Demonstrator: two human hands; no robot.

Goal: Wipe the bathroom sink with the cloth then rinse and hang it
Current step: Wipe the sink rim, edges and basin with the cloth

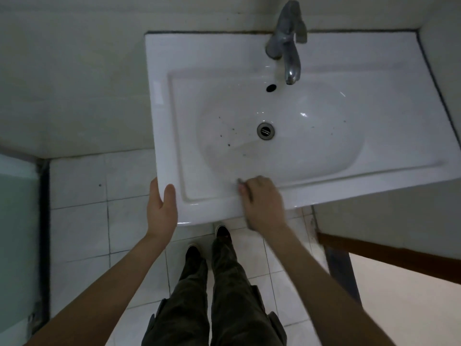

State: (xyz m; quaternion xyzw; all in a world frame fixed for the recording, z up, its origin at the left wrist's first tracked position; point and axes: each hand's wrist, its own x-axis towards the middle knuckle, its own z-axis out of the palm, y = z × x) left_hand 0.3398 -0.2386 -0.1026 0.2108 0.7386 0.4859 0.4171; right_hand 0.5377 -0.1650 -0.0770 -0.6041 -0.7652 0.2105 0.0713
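Observation:
A white rectangular sink fills the upper right of the head view, with dark specks in its oval bowl around the metal drain. My left hand grips the sink's front left corner, thumb on top of the rim. My right hand is blurred and pressed on the front rim, fingers closed over a small grey cloth; only a sliver of the cloth shows past the fingertips.
A chrome tap stands at the back of the sink, above the overflow hole. Walls close in behind and at the right. My legs and shoes stand on white floor tiles under the sink. A frosted glass panel is at the left.

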